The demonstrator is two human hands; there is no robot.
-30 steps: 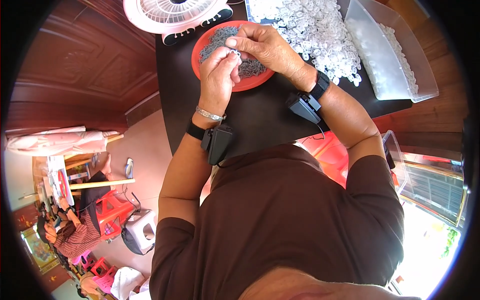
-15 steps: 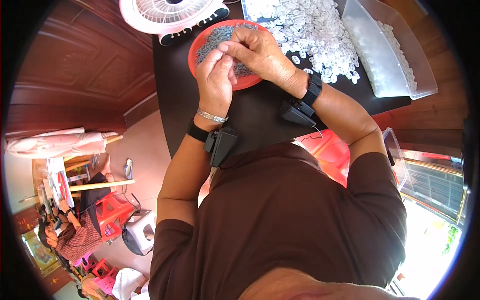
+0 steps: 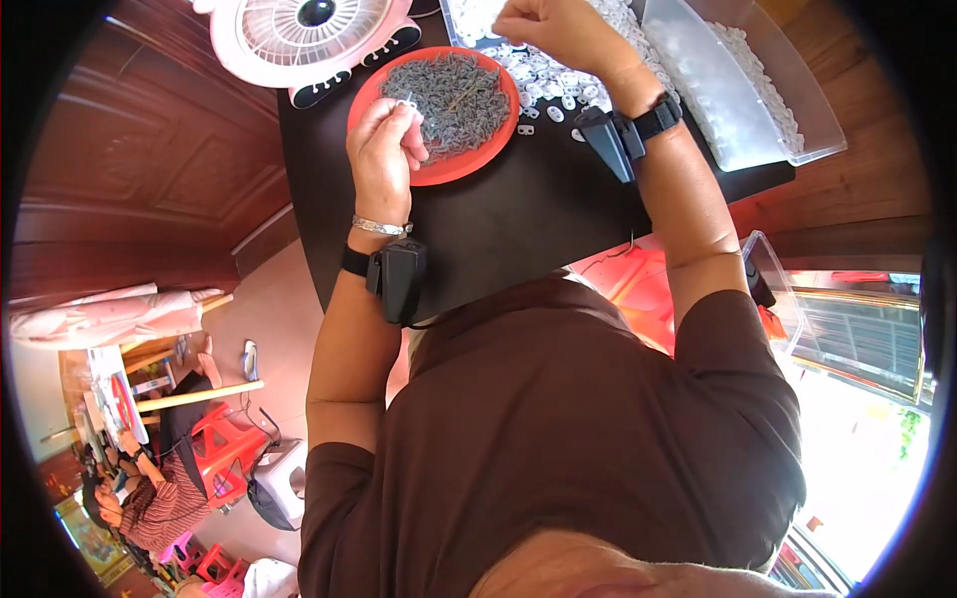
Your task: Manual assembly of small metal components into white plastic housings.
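Observation:
My left hand [image 3: 382, 154] is closed in a pinch at the left side of a red round bowl [image 3: 449, 177]. A small white piece [image 3: 407, 102] shows at its fingertips. Many small, thin grey pieces [image 3: 464, 95] fill the bowl. Farther back, my right hand [image 3: 573, 38] is over a heap of white oval pieces with holes [image 3: 543, 85]. Its fingers are curled together; whether anything is between them is hidden.
A pink and white fan [image 3: 309, 40] stands at the back left of the black table [image 3: 508, 219]. A clear plastic bin [image 3: 738, 100] with more white pieces lies at the right. Another person [image 3: 169, 498] sits far left, near red stools [image 3: 224, 448].
My right hand has parted from my left and moved up and right to the white heap. A white piece now shows at my left fingertips, and the bowl is less covered.

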